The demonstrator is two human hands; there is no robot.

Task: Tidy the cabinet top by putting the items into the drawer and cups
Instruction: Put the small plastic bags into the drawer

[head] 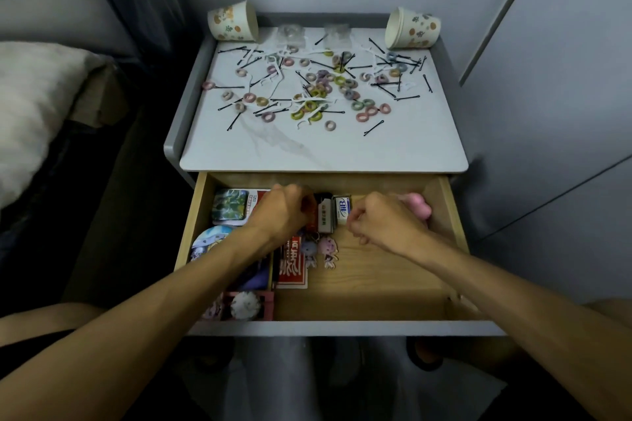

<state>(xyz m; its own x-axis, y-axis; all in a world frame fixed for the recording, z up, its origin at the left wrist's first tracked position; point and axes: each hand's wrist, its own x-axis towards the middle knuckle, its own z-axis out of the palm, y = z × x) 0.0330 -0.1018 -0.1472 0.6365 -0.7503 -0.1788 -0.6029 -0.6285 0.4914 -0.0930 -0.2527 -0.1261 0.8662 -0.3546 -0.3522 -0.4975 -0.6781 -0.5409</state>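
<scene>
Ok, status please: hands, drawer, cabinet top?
In open drawer: left hand, right hand, fingers curled, grip unclear. On cabinet top: hair ties, hairpins, scattered. At back corners: left cup, right cup, tipped over.

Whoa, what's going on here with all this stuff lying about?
A person has both hands inside the open drawer: the left hand over small boxes at the back, the right hand just beside them. Whether either grips anything is unclear. The cabinet top is strewn with hair ties and hairpins, and both paper cups lie tipped over.
</scene>
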